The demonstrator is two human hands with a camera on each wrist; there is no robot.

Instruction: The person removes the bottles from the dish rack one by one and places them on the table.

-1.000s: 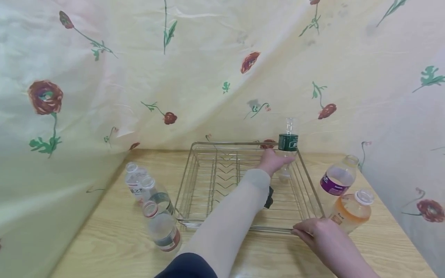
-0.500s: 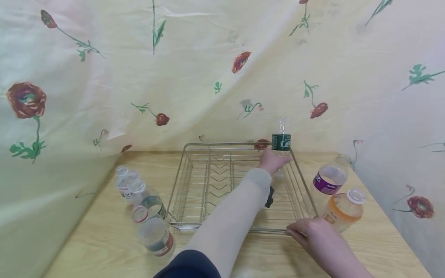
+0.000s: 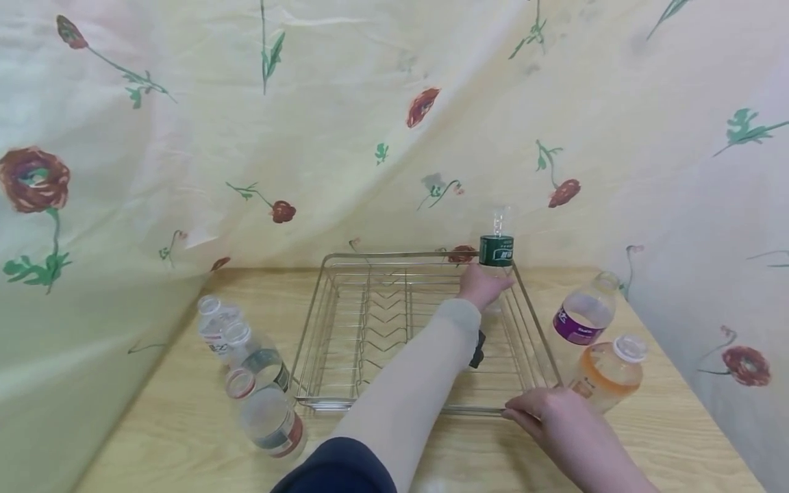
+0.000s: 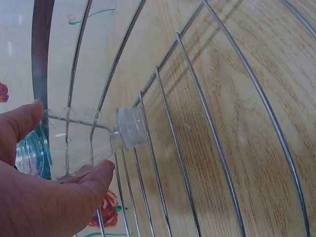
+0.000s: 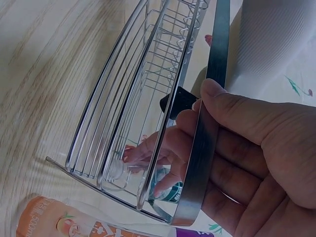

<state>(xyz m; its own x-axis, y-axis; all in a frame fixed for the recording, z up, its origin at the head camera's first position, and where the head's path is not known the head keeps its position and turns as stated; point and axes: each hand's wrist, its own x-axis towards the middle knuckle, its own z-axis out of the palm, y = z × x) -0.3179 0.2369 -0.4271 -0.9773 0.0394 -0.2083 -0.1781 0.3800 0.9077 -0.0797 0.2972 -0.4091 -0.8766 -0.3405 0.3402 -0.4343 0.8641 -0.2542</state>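
Observation:
My left hand [image 3: 483,284], at the end of a pale sleeve, grips a clear plastic bottle [image 3: 496,250] with a dark green label. The bottle stands neck down in the back right of a wire dish rack [image 3: 401,255]. In the left wrist view, thumb and fingers lie around its shoulder, and its white cap [image 4: 131,127] is against the rack's wires. My right hand [image 3: 557,421] pinches the rack's front rim near the right corner. The right wrist view shows the thumb on the flat metal rim [image 5: 197,163] and curled fingers behind it.
To the rack's left stand several empty bottles, one with a red-rimmed neck [image 3: 268,421]. On the right are a purple-labelled bottle [image 3: 582,318] and an orange-labelled bottle [image 3: 610,373]. A flowered cloth [image 3: 339,137] hangs behind and beside the wooden table [image 3: 166,418].
The head view has turned slightly to the right, so the rack and bottles appear further left. Both hands keep their grips, with the green-labelled bottle still inverted at the rack's back right.

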